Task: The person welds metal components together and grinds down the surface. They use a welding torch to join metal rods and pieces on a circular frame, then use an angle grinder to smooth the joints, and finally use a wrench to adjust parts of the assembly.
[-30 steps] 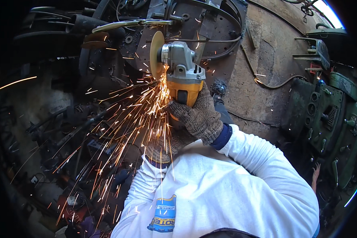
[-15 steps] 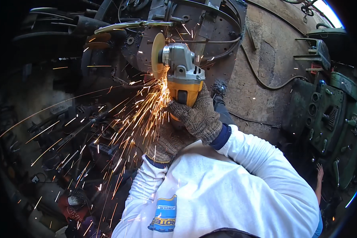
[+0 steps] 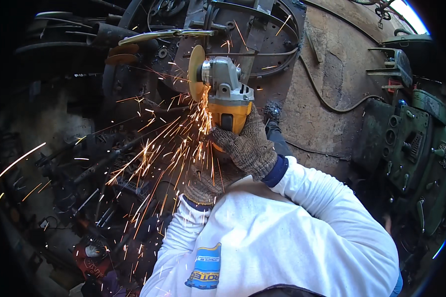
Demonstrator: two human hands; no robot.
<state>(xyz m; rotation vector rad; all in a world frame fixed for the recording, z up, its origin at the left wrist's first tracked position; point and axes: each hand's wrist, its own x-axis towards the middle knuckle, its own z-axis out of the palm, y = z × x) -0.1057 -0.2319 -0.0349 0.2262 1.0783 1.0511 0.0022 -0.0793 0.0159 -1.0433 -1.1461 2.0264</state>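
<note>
One gloved right hand [image 3: 248, 148] grips the yellow grinder [image 3: 230, 114]; the left hand [image 3: 205, 185] has its fingers hidden, grip unclear. Near a curved metal strip [image 3: 168, 33], the tool has barely shifted; sparks [image 3: 203, 113] still spray leftward, so grinding apparently continues.

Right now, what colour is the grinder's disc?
The disc is a yellowish tan, best seen in the head view.
</note>
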